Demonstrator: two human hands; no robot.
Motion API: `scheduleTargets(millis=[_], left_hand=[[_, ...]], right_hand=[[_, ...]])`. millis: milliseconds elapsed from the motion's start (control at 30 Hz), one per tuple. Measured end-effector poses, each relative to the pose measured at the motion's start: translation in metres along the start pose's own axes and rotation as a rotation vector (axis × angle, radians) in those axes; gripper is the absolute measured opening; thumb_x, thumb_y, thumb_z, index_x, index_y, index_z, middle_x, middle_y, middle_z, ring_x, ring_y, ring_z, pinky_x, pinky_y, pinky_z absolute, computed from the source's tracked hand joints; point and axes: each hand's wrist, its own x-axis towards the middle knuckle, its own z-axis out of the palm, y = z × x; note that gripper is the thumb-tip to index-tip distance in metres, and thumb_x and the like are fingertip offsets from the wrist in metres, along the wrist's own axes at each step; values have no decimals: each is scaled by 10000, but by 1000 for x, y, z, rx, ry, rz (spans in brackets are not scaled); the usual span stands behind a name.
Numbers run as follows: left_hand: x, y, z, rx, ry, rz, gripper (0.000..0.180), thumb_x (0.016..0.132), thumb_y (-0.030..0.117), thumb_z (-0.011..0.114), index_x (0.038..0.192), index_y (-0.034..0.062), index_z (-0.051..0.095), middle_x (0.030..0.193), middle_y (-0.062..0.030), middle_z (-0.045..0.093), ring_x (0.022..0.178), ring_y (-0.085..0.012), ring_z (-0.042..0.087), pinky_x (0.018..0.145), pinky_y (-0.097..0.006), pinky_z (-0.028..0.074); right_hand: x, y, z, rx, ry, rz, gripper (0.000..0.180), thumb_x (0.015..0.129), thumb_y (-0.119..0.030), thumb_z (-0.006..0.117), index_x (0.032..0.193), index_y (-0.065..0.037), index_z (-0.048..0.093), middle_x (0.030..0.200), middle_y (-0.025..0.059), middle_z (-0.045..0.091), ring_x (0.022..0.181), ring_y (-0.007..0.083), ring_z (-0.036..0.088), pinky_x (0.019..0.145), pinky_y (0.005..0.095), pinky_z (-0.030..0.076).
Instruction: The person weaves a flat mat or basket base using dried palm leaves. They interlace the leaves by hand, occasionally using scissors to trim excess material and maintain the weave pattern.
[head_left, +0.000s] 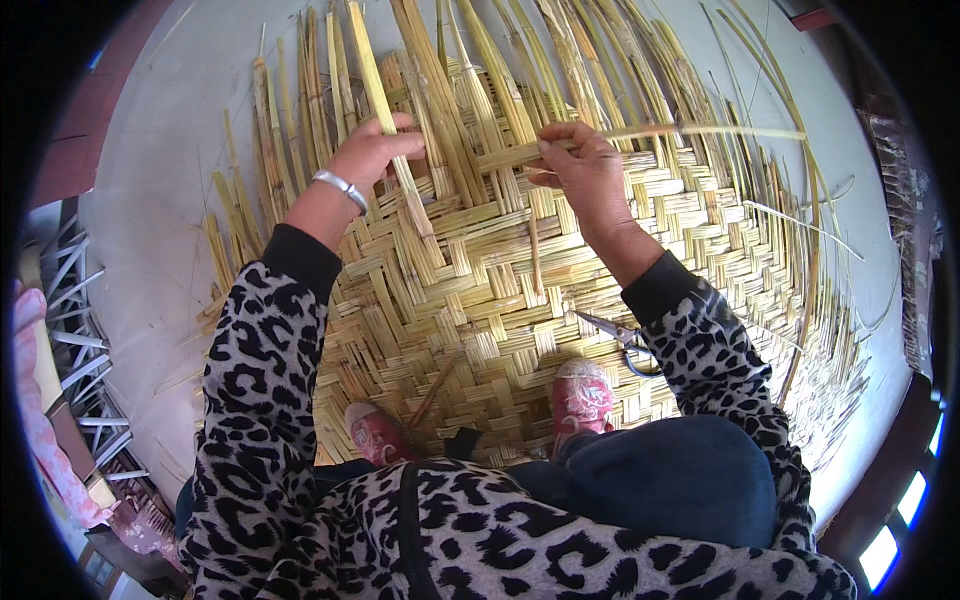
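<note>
A half-woven mat of split yellow reed strips lies on the floor, its loose strip ends fanning out at the far side. At the mat's working edge, my left hand, a silver bangle on its wrist, is closed round an upright reed strip that slants over the weave. To its right, my right hand pinches a crosswise reed strip between thumb and fingers. That strip's left end lies among the upright ones; its right end sticks out past the loose ends. The left fingertips are partly hidden.
Scissors with dark handles lie on the mat beside my right forearm. My feet in red shoes rest on the weave. A rack of pale bars with pink cloth stands at the left. Long loose strips curve across the right side.
</note>
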Motion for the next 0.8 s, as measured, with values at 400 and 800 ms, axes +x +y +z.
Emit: scheduleTargets(millis=[400, 800], left_hand=[[11, -28, 0, -239, 148, -54, 345, 835, 160, 718, 1122, 6, 605, 927, -68, 670, 842, -171, 656, 740, -329, 507], [27, -32, 19, -174, 79, -64, 376, 772, 116, 774, 1065, 8, 565, 872, -88, 656, 744, -178, 634, 672, -339, 545]], right_hand=[[20, 24, -8, -138, 39, -14, 139, 910, -56, 588, 1031, -4, 631, 912, 116, 663, 715, 186, 713, 573, 262, 584], [10, 20, -13, -99, 10, 108, 150, 930, -66, 577, 1060, 2, 605, 916, 86, 653, 750, 177, 713, 588, 240, 577]])
